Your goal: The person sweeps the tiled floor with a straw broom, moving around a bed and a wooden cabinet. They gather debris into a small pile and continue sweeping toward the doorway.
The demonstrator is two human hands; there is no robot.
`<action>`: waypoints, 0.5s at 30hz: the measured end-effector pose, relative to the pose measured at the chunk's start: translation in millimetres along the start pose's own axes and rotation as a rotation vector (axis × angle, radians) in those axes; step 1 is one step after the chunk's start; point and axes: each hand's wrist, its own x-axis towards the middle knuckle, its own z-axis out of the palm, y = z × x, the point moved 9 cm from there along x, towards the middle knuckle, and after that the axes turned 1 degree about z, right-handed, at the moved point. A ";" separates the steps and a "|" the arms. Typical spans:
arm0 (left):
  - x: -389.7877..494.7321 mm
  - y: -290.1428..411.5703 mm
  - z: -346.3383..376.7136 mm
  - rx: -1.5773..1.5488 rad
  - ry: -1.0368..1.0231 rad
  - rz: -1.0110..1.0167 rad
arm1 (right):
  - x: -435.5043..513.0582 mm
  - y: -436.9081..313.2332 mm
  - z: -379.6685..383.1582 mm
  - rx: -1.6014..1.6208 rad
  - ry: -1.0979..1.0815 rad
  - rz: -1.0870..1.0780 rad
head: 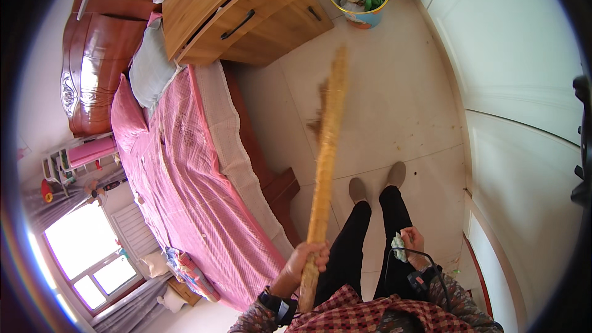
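Note:
My left hand point(306, 261) is closed around a long yellowish wooden stick point(323, 171), near its lower end. The stick points away from me over the tiled floor, and its far part is blurred. A brown bristly shape point(320, 115), also blurred, shows beside that far part; whether it is joined to the stick I cannot tell. At my right leg, my right hand point(413, 240) grips a crumpled pale green cloth point(398, 246). A dark cable loops past that hand and wrist.
A bed with a pink cover point(222, 222) stands at the left, its dark red wooden frame point(282, 185) jutting at floor level. Ahead are a wooden cabinet point(277, 23) and a bucket point(365, 21) holding green leaves. White panelled doors point(513, 55) line the right. Small crumbs lie on the floor.

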 end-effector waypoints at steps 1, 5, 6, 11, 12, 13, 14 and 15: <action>3.4 11.0 -8.0 -0.028 0.027 0.052 | -0.6 0.3 1.9 -0.014 -0.007 0.019; 40.4 54.3 -45.6 -0.246 0.057 0.196 | -1.7 -2.1 7.5 -0.118 -0.042 -0.011; 57.1 65.7 -56.9 -0.234 0.070 0.215 | -2.5 1.4 10.0 -0.173 -0.056 0.009; 142.8 90.9 -94.7 -0.180 0.106 0.229 | -13.1 14.3 22.1 -0.010 -0.001 0.030; 151.5 80.3 -101.1 -0.207 0.140 0.175 | -17.7 17.3 29.8 -0.008 0.005 0.030; 146.5 70.4 -101.3 0.128 0.099 0.261 | -25.6 21.2 37.5 -0.007 0.008 0.038; 137.3 52.1 -95.8 0.222 -0.010 0.298 | -31.3 16.6 46.0 -0.174 -0.008 -0.042; 133.5 20.0 -109.4 0.164 0.116 0.118 | -37.3 21.4 55.8 -0.226 -0.016 -0.029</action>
